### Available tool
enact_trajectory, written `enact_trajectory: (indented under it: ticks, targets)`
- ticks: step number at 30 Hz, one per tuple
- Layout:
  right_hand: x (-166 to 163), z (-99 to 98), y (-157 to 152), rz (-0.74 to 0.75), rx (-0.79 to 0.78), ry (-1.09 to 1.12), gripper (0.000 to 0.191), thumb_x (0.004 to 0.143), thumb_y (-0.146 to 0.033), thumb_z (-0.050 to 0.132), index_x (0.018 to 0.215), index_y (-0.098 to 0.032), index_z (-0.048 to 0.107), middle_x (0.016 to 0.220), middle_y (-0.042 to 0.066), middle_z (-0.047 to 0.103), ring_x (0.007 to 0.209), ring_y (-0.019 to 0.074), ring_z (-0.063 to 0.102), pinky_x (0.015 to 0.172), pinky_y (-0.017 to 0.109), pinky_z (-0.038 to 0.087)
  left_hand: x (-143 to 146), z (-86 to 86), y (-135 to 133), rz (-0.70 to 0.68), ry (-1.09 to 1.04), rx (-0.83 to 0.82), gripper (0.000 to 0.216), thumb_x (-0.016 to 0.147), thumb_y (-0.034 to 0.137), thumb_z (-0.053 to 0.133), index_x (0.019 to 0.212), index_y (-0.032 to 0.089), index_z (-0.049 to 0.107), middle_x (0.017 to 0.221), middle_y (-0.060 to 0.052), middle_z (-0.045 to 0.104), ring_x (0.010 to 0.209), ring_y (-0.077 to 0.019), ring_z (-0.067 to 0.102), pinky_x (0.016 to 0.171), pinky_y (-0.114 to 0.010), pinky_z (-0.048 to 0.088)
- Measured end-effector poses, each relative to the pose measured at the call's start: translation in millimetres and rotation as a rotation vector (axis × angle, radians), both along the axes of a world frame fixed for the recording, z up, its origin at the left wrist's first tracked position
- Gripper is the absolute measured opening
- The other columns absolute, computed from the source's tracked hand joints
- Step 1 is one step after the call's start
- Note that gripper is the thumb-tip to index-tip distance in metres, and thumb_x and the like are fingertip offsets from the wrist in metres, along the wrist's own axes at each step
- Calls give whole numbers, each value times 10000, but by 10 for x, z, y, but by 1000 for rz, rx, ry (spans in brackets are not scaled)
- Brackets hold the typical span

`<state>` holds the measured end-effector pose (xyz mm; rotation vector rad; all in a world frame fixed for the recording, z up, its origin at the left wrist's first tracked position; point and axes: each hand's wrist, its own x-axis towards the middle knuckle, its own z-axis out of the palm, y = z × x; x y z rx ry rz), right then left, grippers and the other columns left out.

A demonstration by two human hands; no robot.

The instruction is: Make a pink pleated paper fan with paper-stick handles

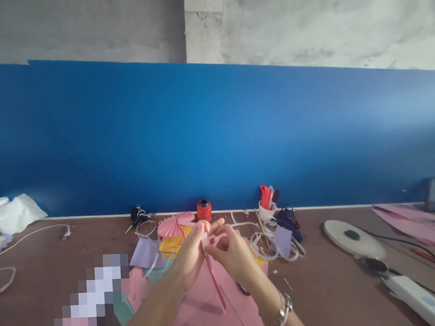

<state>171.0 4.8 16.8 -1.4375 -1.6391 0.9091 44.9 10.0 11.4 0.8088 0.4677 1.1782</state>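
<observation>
My left hand [191,260] is closed around the upper end of a narrow folded pink paper strip [216,285], which slants down toward me. A small whitish patch [205,240] shows on the strip near its top, perhaps tape. My right hand [231,256] has its thumb and bent fingers pinched at this patch; a silver bracelet [284,311] is on that wrist. Beneath both hands lies a large pink paper sheet [210,322]. Just beyond the left hand are a pleated pink paper fan [172,227], yellow paper [172,244] and a purple paper piece [145,253].
A red thread spool [204,211] and a white cup [267,212] of pens stand by the blue partition [202,135]. White curled strips [262,247] lie right of my hands. Farther right are a white round base [354,241] and a power strip [418,293]. Keys [138,215] lie left.
</observation>
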Motion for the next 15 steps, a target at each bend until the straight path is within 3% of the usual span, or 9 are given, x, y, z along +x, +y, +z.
enact_trajectory:
  ticks: [3,6,10,13,15]
  targets:
    - [-4,-44,38,-8,-43,71,248,663,-273,657,767,-218,438,499,-100,407,474,99,401,475,230,254,7,-5,14,17,-42,-62,265,864,447,501,760,209,451,1090,-73,633,1013,-240,570,880,-374,383]
    - [10,-68,83,88,-151,238,223,654,-280,665,779,-192,502,605,-55,489,545,108,460,523,236,337,35,-14,19,22,-70,-89,268,860,469,495,788,215,451,865,-34,638,846,-217,599,774,-354,424]
    - [61,-75,150,167,-218,389,202,648,-236,635,821,-173,554,669,-25,558,596,115,503,568,239,365,18,1,39,58,-85,-51,260,868,453,495,783,213,446,605,53,476,608,-129,522,648,-266,415]
    - [119,-52,182,198,-264,393,173,630,-206,624,790,-170,572,655,-23,581,607,118,516,583,237,354,-41,37,57,136,-84,-21,277,870,462,490,770,207,444,548,70,387,536,-95,443,592,-223,377]
    - [141,-27,172,195,-262,395,192,673,-248,618,849,-173,608,747,1,627,675,130,544,636,247,370,-66,49,59,152,-61,-22,290,862,476,494,769,204,453,578,58,421,575,-103,470,610,-227,381]
